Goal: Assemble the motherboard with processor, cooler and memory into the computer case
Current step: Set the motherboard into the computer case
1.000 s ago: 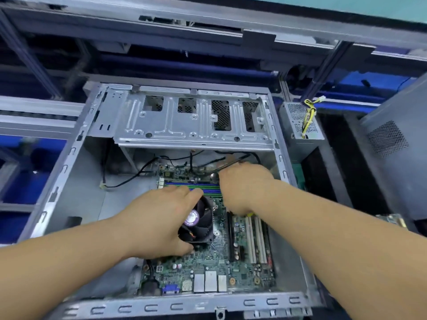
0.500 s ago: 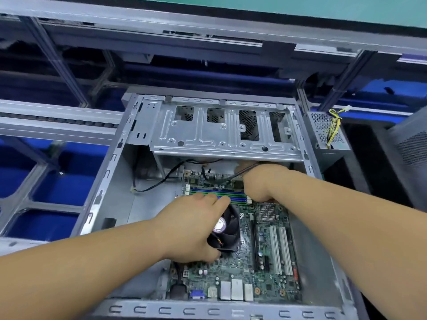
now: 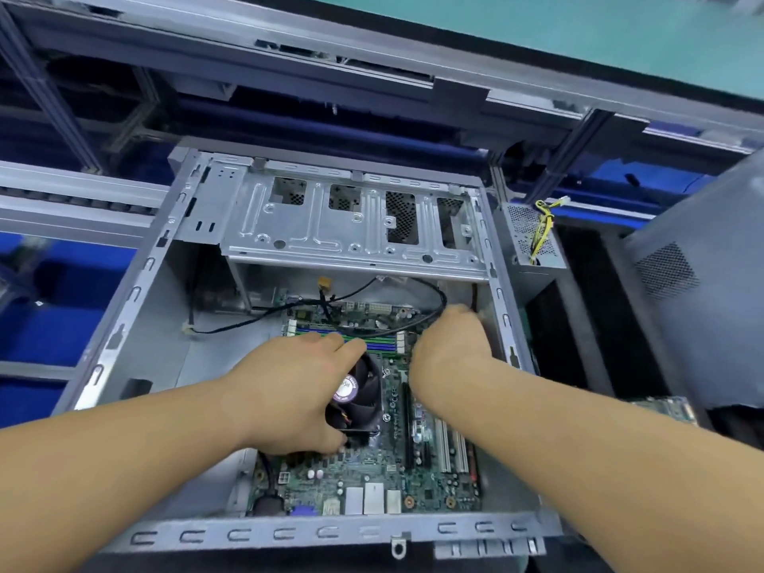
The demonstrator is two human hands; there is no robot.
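The green motherboard [image 3: 372, 481] lies inside the open grey computer case [image 3: 330, 533]. A black cooler fan [image 3: 357, 390] with a purple label sits on the board. My left hand [image 3: 293, 394] grips the cooler, fingers over its far edge and thumb at its near edge. Blue and green memory slots [image 3: 382, 346] run just beyond the cooler. My right hand [image 3: 450, 349] is at the board's far right corner, by the case wall, with its fingers curled downward and hidden. A black cable [image 3: 397, 283] loops to the fingertips of that hand.
A metal drive cage [image 3: 351, 225] spans the far end of the case above the board. A power supply [image 3: 533, 237] with yellow wires stands right of the case. A grey case panel [image 3: 694, 303] and another board [image 3: 665, 407] lie further right.
My right hand has shifted right, from the end of the memory slots to the board's corner by the case wall. My left hand stays on the cooler. The view has moved closer.
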